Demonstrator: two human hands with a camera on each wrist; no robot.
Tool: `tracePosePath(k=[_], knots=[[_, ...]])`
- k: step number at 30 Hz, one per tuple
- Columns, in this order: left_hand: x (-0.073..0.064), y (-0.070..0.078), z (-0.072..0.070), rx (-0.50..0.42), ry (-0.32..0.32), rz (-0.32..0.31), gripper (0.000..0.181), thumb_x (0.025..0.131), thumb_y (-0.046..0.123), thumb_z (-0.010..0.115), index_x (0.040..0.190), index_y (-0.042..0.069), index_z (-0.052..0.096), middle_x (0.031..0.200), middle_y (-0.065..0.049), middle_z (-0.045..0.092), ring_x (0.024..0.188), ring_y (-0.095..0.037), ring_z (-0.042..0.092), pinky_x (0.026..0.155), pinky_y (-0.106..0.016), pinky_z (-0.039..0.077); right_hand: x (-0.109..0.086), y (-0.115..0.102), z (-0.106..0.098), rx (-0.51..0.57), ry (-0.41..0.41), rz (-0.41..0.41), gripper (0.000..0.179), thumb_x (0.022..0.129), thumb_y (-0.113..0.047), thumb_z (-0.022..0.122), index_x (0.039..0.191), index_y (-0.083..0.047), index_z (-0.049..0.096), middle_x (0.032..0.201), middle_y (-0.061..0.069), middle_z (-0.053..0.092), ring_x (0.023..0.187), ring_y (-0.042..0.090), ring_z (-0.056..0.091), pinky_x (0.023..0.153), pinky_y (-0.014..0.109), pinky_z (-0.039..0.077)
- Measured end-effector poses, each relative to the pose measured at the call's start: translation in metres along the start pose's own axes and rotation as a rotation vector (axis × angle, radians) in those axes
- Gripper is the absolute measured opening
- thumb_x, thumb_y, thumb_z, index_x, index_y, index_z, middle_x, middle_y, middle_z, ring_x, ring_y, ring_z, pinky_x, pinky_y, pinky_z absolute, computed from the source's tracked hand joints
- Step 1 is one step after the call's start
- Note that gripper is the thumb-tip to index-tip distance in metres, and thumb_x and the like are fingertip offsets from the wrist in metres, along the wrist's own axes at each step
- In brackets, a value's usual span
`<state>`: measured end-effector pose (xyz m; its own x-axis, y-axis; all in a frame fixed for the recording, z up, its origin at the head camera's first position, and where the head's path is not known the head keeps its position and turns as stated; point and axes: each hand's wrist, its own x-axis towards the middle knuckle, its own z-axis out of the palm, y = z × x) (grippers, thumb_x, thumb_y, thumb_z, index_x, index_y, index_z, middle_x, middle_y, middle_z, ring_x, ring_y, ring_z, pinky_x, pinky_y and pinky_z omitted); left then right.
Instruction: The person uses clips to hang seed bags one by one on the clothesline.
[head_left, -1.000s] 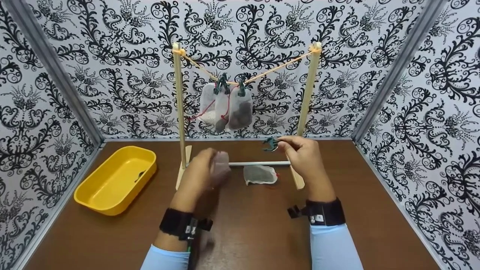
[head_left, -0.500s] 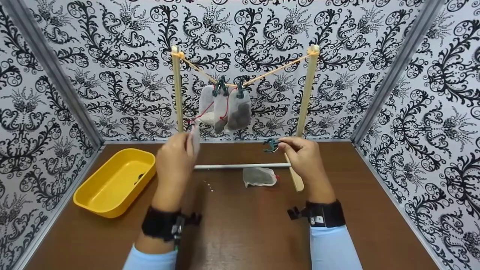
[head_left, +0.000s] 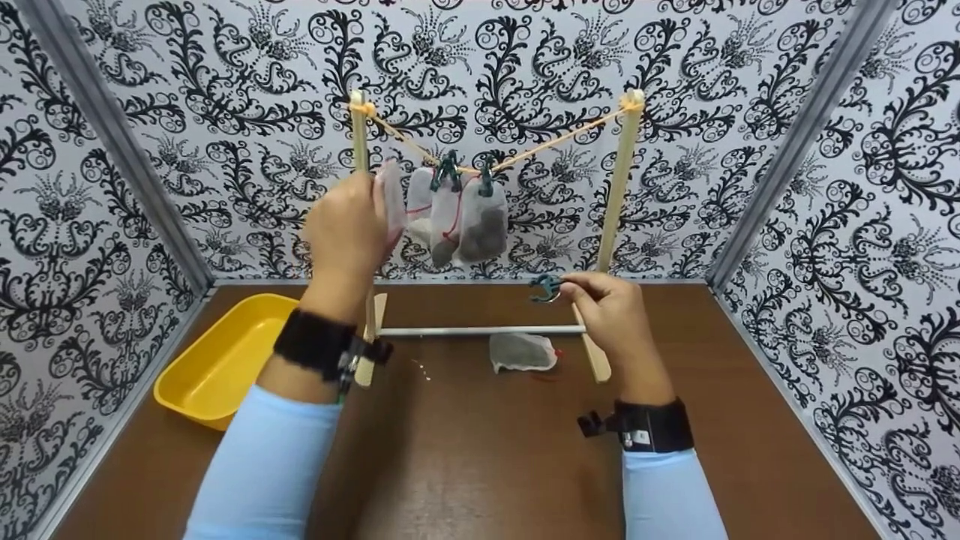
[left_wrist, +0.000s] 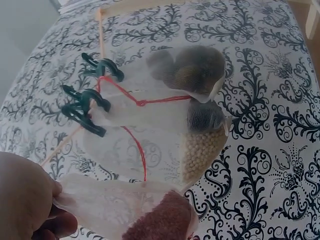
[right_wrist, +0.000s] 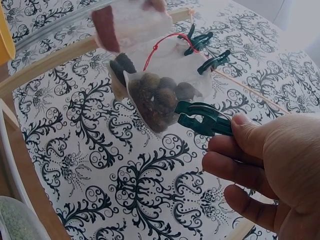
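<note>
My left hand (head_left: pixel 341 232) pinches the top of a white mesh pouch (left_wrist: pixel 100 200) with reddish contents, raised beside the left post. My right hand (head_left: pixel 611 307) pinches a dark green clothespin (right_wrist: pixel 205 120) between thumb and finger, above the right end of the stand's bar. From the sagging orange cord (head_left: pixel 559 135) hang several similar pouches, held by green clothespins (left_wrist: pixel 87 107). One hanging pouch (left_wrist: pixel 185 75) has dark stone-like lumps in it, another pale beans (left_wrist: pixel 200 152). Red drawstrings (left_wrist: pixel 162 101) dangle among them.
Wooden posts (head_left: pixel 619 187) hold up the cord, joined low down by a white bar (head_left: pixel 480 331). Another filled pouch (head_left: pixel 521 352) lies on the brown table (head_left: pixel 480 450) by the bar. A yellow tray (head_left: pixel 214 375) stands at left, partly behind my left arm. Small white bits dot the table.
My left hand has carried the reddish pouch from low over the table, leftward and up to near the cord's height. My right hand stays nearly still with its clothespin.
</note>
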<state>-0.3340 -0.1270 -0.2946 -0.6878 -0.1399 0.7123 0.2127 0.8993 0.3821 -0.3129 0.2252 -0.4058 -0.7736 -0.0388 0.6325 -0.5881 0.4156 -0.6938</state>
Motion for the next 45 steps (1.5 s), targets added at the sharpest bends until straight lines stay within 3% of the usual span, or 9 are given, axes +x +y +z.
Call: tracePosePath(k=[6,11,15,18,24,30,33,39,45], knots=[[0.02,0.014,0.013,0.037,-0.077,0.036,0.042,0.121,0.032,0.054,0.115,-0.005,0.073,0.104,-0.029,0.079,0.083,-0.047,0.078,0.07,-0.053,0.068,0.013,-0.014,0.005,0.02,0.036,-0.039,0.015,0.099,-0.003,0.085,0.113,0.003,0.086,0.105,0.021,0.087,0.085,0.0,0.076,0.079,0.017,0.065],[0.024,0.02,0.016,0.072,-0.05,0.104,0.04,0.121,0.03,0.055,0.112,-0.004,0.073,0.108,-0.029,0.08,0.084,-0.051,0.079,0.072,-0.057,0.069,0.054,-0.049,0.012,-0.004,0.031,-0.165,0.018,0.103,-0.008,0.081,0.117,0.004,0.084,0.11,0.02,0.087,0.084,0.012,0.077,0.075,0.018,0.065],[0.027,0.023,0.018,0.073,-0.019,0.154,0.035,0.12,0.026,0.058,0.112,-0.004,0.073,0.109,-0.028,0.081,0.087,-0.051,0.081,0.076,-0.058,0.07,0.101,-0.085,0.022,-0.099,0.014,-0.225,0.023,0.107,-0.018,0.078,0.12,0.0,0.084,0.115,0.016,0.087,0.087,0.019,0.077,0.078,0.019,0.064],[0.028,0.026,0.02,0.07,-0.021,0.169,0.032,0.119,0.024,0.059,0.114,-0.004,0.073,0.113,-0.026,0.082,0.092,-0.05,0.082,0.081,-0.057,0.071,0.133,-0.107,0.033,-0.206,-0.023,-0.249,0.025,0.109,-0.024,0.075,0.122,-0.004,0.084,0.117,0.012,0.087,0.097,0.022,0.081,0.089,0.025,0.066],[0.029,0.034,0.023,0.051,-0.069,0.168,0.024,0.118,0.018,0.06,0.119,-0.001,0.074,0.118,-0.022,0.081,0.093,-0.046,0.083,0.08,-0.054,0.071,0.174,-0.141,0.057,-0.427,-0.151,-0.287,0.027,0.111,-0.028,0.07,0.123,-0.008,0.083,0.119,0.01,0.087,0.106,0.026,0.082,0.102,0.034,0.065],[0.028,0.036,0.023,0.059,-0.04,0.189,0.023,0.118,0.018,0.06,0.117,0.0,0.074,0.112,-0.02,0.08,0.087,-0.045,0.082,0.072,-0.053,0.071,0.184,-0.153,0.079,-0.587,-0.233,-0.315,0.026,0.111,-0.034,0.071,0.122,-0.015,0.085,0.119,0.006,0.086,0.108,0.024,0.078,0.101,0.036,0.064],[0.026,0.035,0.021,0.074,-0.035,0.2,0.024,0.118,0.019,0.06,0.117,-0.001,0.073,0.111,-0.019,0.081,0.083,-0.044,0.082,0.069,-0.051,0.07,0.184,-0.153,0.085,-0.583,-0.264,-0.305,0.024,0.111,-0.032,0.073,0.123,-0.016,0.085,0.12,0.006,0.085,0.11,0.024,0.076,0.101,0.037,0.063],[0.022,0.03,0.017,0.088,-0.044,0.185,0.011,0.11,0.007,0.066,0.116,0.001,0.074,0.112,-0.019,0.081,0.084,-0.043,0.081,0.07,-0.052,0.07,0.182,-0.148,0.086,-0.542,-0.339,-0.225,0.043,0.11,-0.029,0.073,0.152,-0.026,0.071,0.13,0.001,0.08,0.12,0.019,0.069,0.103,0.032,0.061],[0.017,0.02,0.015,-0.03,-0.071,0.14,0.023,0.117,0.022,0.062,0.118,0.003,0.075,0.114,-0.016,0.081,0.091,-0.039,0.08,0.079,-0.05,0.07,0.178,-0.148,0.079,-0.533,-0.353,-0.283,0.055,0.108,-0.04,0.075,0.16,-0.023,0.065,0.137,0.0,0.078,0.133,0.026,0.066,0.12,0.042,0.055]])
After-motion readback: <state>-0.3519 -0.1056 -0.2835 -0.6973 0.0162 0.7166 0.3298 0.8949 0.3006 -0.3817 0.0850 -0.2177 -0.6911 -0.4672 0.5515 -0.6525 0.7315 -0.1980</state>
